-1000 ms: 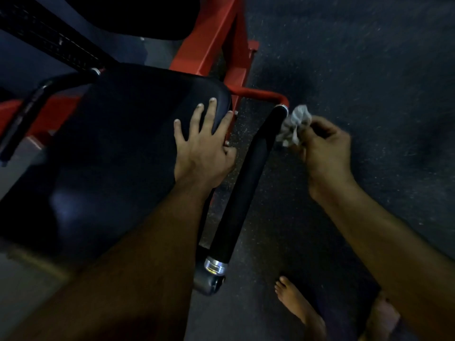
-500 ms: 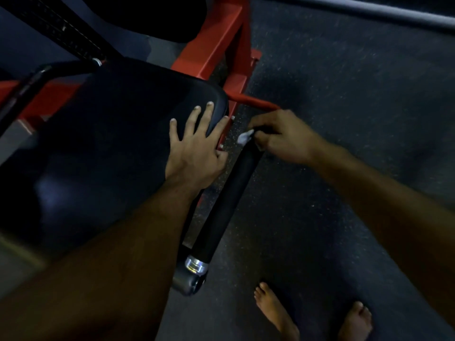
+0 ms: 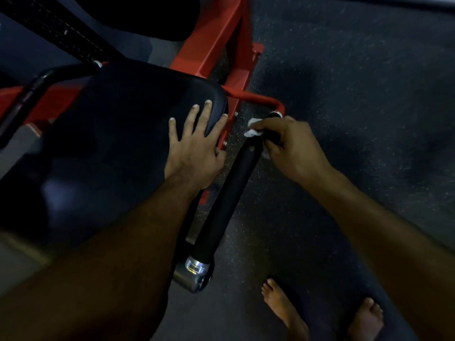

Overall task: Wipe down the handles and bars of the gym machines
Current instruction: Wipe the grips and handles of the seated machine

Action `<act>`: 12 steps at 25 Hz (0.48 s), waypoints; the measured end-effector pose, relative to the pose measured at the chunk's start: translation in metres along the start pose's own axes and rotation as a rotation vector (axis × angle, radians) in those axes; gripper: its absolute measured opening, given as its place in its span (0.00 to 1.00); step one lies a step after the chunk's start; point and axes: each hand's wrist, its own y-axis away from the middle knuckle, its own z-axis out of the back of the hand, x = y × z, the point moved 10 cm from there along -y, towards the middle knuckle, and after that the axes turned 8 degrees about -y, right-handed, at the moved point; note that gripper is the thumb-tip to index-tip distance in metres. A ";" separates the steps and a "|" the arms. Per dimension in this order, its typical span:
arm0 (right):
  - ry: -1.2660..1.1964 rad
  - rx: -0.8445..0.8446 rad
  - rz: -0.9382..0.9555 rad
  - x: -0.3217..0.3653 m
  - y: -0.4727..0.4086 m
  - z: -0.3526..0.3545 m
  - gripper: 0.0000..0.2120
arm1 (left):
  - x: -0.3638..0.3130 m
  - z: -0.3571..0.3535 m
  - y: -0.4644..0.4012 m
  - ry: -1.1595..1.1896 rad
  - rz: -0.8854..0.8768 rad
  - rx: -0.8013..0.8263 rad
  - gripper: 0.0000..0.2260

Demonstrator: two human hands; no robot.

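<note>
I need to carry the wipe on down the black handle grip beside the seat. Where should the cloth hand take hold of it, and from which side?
Wrap the right hand with the cloth around the handle grip just below its present hold, coming from the floor side. The grip is a long, even cylinder sloping down to the metal collar, and the seat with the left hand crowds the other side.

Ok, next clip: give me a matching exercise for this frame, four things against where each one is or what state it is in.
Things:
1. left hand
2. right hand
3. white cloth
4. bare feet

States or places:
a. bunched against the upper end of the black handle
b. on the dark floor, near the bottom edge of the view
c. flat on the black seat pad, fingers spread
d. curled round the handle, gripping the cloth

Pairs: 1-c, 2-d, 3-a, 4-b
</note>
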 end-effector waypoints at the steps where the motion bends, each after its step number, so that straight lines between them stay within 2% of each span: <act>1: -0.054 0.009 0.040 0.010 0.006 -0.007 0.16 | 0.002 0.000 -0.001 0.003 -0.001 -0.001 0.31; 5: 0.056 0.077 0.198 0.037 0.030 -0.015 0.17 | -0.001 -0.004 0.002 -0.033 -0.012 -0.015 0.28; 7: 0.079 0.083 0.216 0.036 0.026 -0.014 0.17 | 0.000 -0.006 0.001 -0.028 -0.015 -0.008 0.28; 12: -0.064 -0.063 -0.087 -0.006 -0.002 0.001 0.12 | 0.001 -0.005 0.000 -0.040 -0.005 -0.015 0.31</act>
